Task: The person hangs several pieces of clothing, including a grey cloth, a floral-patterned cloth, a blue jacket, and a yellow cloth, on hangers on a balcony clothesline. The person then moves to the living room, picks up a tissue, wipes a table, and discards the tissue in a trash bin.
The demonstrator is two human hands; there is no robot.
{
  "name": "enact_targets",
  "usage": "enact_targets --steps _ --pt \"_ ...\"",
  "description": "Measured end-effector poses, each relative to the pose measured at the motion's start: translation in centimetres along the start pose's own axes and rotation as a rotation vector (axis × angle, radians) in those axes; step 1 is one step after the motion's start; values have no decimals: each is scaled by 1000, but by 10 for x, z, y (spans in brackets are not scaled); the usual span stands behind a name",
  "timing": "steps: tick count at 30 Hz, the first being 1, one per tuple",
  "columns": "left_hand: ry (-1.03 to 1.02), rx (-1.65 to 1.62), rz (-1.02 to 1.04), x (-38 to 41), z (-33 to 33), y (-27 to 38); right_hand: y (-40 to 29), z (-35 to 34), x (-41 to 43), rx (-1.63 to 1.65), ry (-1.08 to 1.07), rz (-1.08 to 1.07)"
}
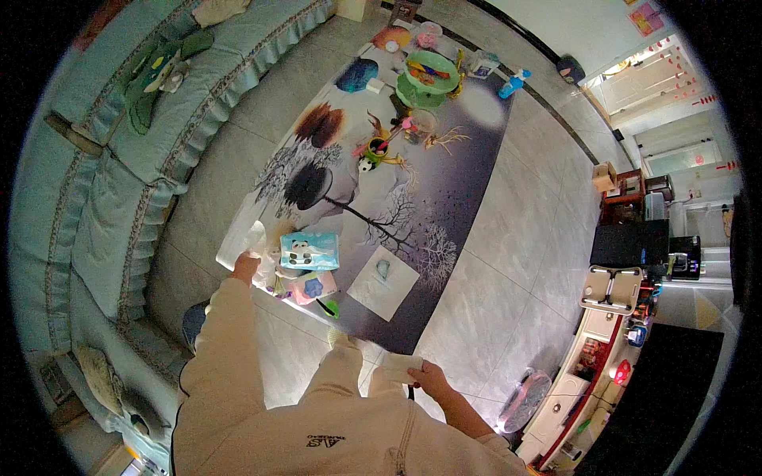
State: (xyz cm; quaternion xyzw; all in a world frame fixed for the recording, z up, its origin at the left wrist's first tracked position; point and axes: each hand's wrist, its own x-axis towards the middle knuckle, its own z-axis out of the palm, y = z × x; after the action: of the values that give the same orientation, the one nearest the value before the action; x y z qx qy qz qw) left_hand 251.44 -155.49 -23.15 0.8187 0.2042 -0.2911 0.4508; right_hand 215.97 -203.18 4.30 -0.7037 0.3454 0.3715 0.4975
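At the near left corner of the long table (476,178), my left hand (245,268) touches a crumpled white piece, perhaps tissue or thin plastic (255,238); whether its fingers grip it is unclear. Off the near right edge, my right hand (427,378) holds a whitish folded cloth or tissue (401,366). Beside my left hand lie a blue panda-print tissue pack (309,251) and a pink pack with a blue flower (314,288). A green-ended item (331,307) is at the near edge. A white square sheet (384,284) with a small greyish mark lies to the right.
Farther along the table stand a panda figurine pot (377,149), green bowls (431,71) and a blue spray bottle (514,83). A covered sofa (125,202) runs along the left. At right are a low cabinet (562,398) and a round fan-like object (525,401) on the floor.
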Motion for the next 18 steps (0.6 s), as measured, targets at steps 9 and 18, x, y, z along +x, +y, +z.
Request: enact_targets --steps 9,18 --pt "-65 -389 352 -130 -15 161 -10 -26 -16 231 100 -50" --pt "-802 -141 448 -319 98 259 -27 -59 8 196 313 -300"
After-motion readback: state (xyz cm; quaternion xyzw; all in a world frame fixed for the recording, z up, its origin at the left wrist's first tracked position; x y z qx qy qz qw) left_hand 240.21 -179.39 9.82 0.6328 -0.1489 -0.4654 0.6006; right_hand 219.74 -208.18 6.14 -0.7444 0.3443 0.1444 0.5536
